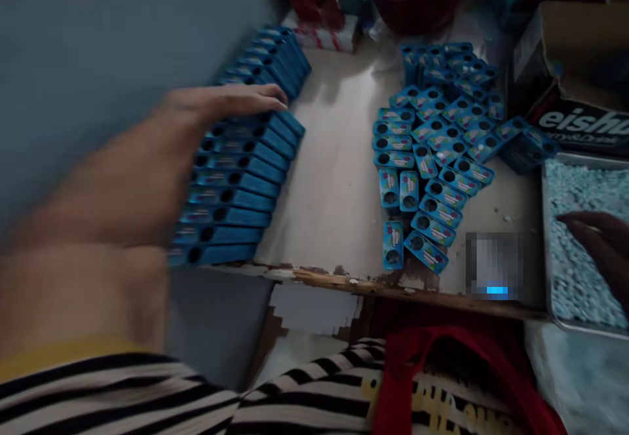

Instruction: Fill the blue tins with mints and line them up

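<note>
My left hand reaches in from the left of the frame, low over a long row of blue containers that runs from the upper centre down to the lower left. The left fingers stretch toward the right, close together, across the tops partway up the row; my thumb is hidden, so I cannot tell whether they are clamped on a container or only resting there. The containers in this row stand side by side, a dark round hole showing on many of the tops.

My right hand, cut off by the right edge, is over a metal tray spread with pale blue pellets. One fingertip points left, near the tray's left rim; the hand is too dark for me to tell whether its fingers pinch any pellets.

Right of centre, a loose group of small blue containers covers part of the counter, most with their round holes facing up. The counter's front edge is chipped. An opened cardboard box sits behind the tray, at the upper right.
</note>
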`<state>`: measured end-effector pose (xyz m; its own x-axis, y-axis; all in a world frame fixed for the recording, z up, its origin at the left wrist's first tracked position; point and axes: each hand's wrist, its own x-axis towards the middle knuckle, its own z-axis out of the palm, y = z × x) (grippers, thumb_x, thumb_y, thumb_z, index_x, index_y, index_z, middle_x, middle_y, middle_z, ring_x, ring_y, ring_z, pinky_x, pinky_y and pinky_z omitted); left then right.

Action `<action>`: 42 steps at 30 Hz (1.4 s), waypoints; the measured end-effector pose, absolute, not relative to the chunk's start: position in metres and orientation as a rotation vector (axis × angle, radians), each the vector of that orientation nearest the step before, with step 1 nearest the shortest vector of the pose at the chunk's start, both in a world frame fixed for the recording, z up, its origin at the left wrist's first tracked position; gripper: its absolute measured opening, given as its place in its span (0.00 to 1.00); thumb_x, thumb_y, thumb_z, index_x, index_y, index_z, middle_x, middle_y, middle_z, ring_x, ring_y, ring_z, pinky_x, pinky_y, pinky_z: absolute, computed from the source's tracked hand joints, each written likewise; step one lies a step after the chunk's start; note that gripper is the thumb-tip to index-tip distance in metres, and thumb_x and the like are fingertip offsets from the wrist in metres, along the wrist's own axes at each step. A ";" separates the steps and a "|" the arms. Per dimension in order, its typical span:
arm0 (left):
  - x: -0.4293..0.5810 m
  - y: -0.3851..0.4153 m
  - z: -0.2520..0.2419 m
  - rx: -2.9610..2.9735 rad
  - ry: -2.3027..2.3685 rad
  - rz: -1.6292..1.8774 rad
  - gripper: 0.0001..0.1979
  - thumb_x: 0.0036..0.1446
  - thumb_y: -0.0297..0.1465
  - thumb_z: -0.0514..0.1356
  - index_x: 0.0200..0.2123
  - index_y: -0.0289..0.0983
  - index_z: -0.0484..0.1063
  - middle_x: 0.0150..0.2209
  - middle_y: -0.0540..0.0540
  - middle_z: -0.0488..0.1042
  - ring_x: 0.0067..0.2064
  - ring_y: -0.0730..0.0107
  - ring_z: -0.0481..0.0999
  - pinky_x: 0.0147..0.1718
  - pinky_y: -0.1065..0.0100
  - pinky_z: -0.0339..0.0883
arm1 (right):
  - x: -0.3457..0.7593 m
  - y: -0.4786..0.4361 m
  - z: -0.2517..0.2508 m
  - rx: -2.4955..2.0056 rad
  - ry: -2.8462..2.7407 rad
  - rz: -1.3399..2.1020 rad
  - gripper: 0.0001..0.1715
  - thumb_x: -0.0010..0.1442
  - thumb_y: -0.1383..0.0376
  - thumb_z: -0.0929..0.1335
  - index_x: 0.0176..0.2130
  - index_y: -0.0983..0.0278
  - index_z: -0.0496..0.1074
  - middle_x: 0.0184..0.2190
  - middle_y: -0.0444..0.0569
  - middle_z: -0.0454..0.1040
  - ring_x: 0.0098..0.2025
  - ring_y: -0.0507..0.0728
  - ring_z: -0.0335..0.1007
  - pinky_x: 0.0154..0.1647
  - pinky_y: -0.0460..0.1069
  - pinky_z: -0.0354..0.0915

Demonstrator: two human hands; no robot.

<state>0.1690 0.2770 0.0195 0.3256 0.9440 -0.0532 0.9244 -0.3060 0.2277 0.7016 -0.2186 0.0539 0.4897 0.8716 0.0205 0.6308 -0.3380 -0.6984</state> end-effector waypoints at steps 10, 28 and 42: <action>0.174 0.246 0.009 2.368 1.805 0.134 0.47 0.59 0.34 0.84 0.71 0.18 0.66 0.81 0.26 0.60 0.84 0.37 0.57 0.79 0.23 0.50 | 0.556 -0.156 0.055 -1.317 -2.375 0.302 0.09 0.79 0.62 0.71 0.47 0.59 0.84 0.40 0.53 0.81 0.42 0.63 0.74 0.45 0.57 0.71; 0.280 -0.093 -0.100 1.936 0.835 0.870 0.59 0.58 0.44 0.82 0.80 0.53 0.49 0.75 0.34 0.67 0.72 0.36 0.78 0.66 0.38 0.82 | 0.521 -0.112 0.091 -1.090 -3.343 0.214 0.14 0.74 0.70 0.70 0.41 0.58 0.85 0.50 0.54 0.83 0.53 0.66 0.74 0.57 0.61 0.65; 0.259 -0.056 -0.106 2.142 0.893 0.845 0.49 0.50 0.51 0.83 0.70 0.48 0.68 0.70 0.36 0.73 0.69 0.37 0.77 0.63 0.40 0.82 | 0.559 -0.155 0.072 -0.968 -3.167 0.047 0.09 0.77 0.68 0.72 0.42 0.58 0.82 0.48 0.50 0.80 0.52 0.62 0.72 0.57 0.57 0.64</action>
